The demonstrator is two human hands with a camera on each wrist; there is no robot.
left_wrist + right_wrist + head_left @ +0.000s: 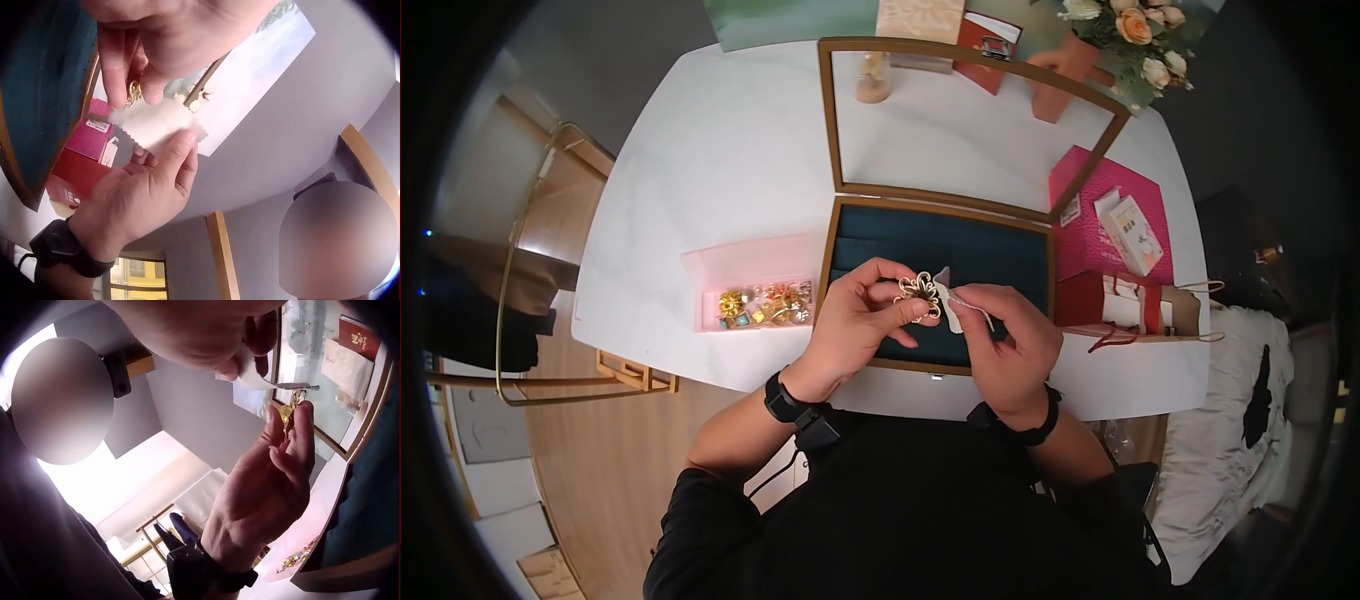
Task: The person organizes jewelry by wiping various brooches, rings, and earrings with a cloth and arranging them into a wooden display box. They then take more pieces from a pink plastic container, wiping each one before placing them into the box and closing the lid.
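Observation:
Over the teal-lined wooden jewelry box [836,235], my left hand [850,320] pinches a gold openwork flower ornament [919,295] between thumb and fingers. Close to it on the right, my right hand [1018,338] grips a small pale polishing cloth [949,306]. In the left wrist view the cloth [159,122] shows zigzag-cut edges and partly covers the ornament [134,92]. Seen from the right wrist, the cloth's edge lies right at the top of the gold ornament [287,415], which the left fingertips hold upright.
The box's glass lid [832,120] stands raised at the back. A pink box [745,255] of jewelry sits at left. On the right are a magenta box [1115,180], a small white carton [1130,235] and a red paper bag [1090,300]. Flowers [1135,27] stand behind.

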